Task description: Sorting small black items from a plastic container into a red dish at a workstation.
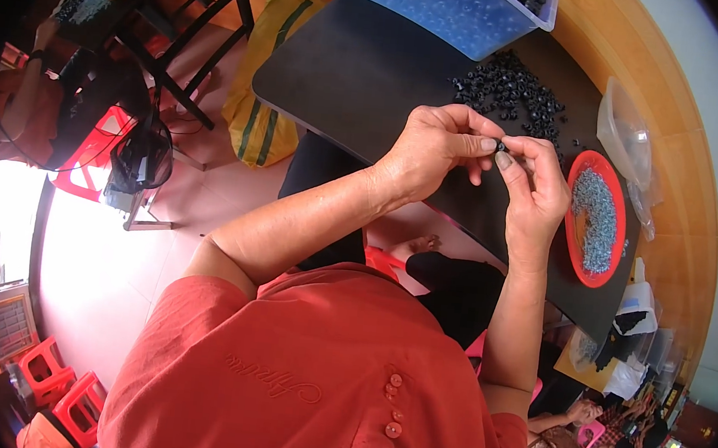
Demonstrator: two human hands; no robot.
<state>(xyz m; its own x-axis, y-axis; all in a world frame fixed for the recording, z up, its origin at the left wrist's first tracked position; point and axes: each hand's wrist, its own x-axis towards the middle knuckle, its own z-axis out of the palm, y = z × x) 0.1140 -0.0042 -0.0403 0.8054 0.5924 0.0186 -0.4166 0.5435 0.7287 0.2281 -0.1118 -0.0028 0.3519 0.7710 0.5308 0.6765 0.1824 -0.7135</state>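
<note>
Over the dark table [349, 59], my two hands meet fingertip to fingertip around a small black plastic part [501, 147]. My left hand [444, 146] pinches it between thumb and forefinger. From the other side, the thumb and forefinger of my right hand [537, 185] close on it too. Fingertips cover most of the part, so its exact shape is hard to see. Just beyond my hands lies a loose heap of similar small black parts [510, 87]. Right of my right hand is a red oval plate [623, 202] holding many tiny blue-grey pieces [597, 217].
A translucent blue bin [423, 10] stands at the table's far side, with black parts in it. Clear plastic containers [623, 133] sit by the wooden wall. A yellow bag [268, 86] is on the floor at left. Other people work at far left and lower right.
</note>
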